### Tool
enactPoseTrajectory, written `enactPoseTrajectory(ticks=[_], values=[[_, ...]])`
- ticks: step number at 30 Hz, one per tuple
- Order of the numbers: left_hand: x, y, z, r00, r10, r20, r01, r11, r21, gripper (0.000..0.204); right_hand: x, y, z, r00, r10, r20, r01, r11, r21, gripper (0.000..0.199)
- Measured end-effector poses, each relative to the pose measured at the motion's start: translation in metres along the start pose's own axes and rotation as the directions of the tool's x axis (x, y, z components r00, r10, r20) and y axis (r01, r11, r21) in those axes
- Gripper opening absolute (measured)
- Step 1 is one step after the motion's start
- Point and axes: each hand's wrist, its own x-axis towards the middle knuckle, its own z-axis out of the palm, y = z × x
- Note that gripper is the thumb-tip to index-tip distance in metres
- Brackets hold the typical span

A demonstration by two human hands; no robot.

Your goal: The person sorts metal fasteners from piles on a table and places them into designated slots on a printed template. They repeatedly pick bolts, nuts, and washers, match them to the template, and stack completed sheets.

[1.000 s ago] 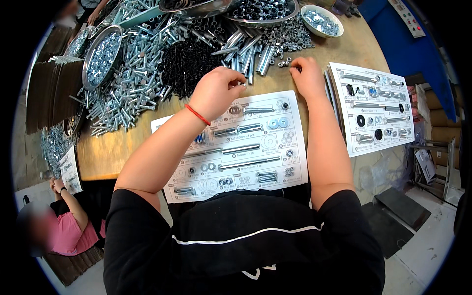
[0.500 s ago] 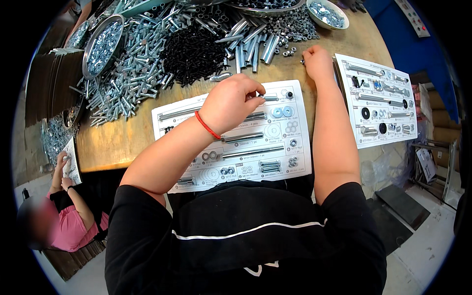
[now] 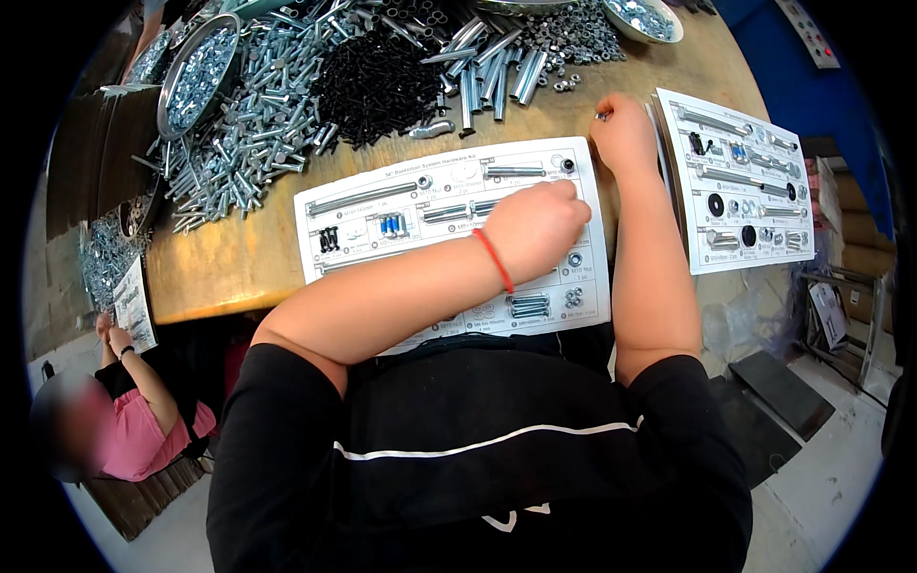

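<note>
My left hand point(image 3: 538, 225), with a red cord at the wrist, is over the right part of a printed card point(image 3: 358, 258) showing hardware pieces. Its fingers are curled together, and anything in them is hidden. Beyond the card's upper right corner, my right hand point(image 3: 626, 137) rests near the table top with its fingers closed. A small shiny metal nut point(image 3: 603, 116) peeks out at its fingertips. Several loose nuts point(image 3: 565, 84) lie a little past that hand, at the edge of the nut pile.
Heaps of silver bolts point(image 3: 253, 119), black screws point(image 3: 377, 91) and metal sleeves point(image 3: 497, 81) cover the table's far side. A bowl of washers point(image 3: 645, 19) stands far right, a metal tray point(image 3: 170, 115) far left. A stack of cards point(image 3: 740, 181) lies right. A co-worker in pink point(image 3: 148, 435) sits left.
My left hand has moved right and nearer me across the card, uncovering the upper pictures. My right hand stays by the card's upper right corner, its fingers curled further in.
</note>
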Motion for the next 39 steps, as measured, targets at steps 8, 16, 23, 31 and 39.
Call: enactPoseTrajectory(ticks=[8, 16, 23, 31, 39], values=[[-0.007, 0.008, 0.012, 0.993, -0.111, -0.037, 0.111, 0.994, 0.004, 0.014, -0.108, -0.007, -0.072, 0.948, -0.203, 0.247, 0.088, 0.908, 0.409, 0.016], [-0.008, 0.011, 0.001, 0.953, -0.271, 0.137, 0.289, 0.948, -0.131, 0.019, -0.141, -0.007, -0.069, 0.906, -0.263, 0.332, 0.075, 0.870, 0.486, 0.032], [-0.005, 0.008, 0.011, 0.945, -0.308, 0.109, 0.317, 0.946, -0.069, 0.020, -0.132, -0.005, -0.059, 0.904, -0.257, 0.343, 0.060, 0.867, 0.494, 0.037], [-0.048, 0.001, -0.042, 0.926, -0.369, -0.083, 0.350, 0.919, -0.180, 0.032, -0.086, -0.015, -0.039, 0.957, -0.167, 0.236, 0.056, 0.908, 0.415, 0.026], [-0.183, -0.075, -0.093, 0.591, -0.697, -0.405, 0.540, 0.715, -0.443, 0.030, -0.067, -0.027, -0.024, 0.957, -0.130, 0.258, 0.024, 0.926, 0.378, 0.021]])
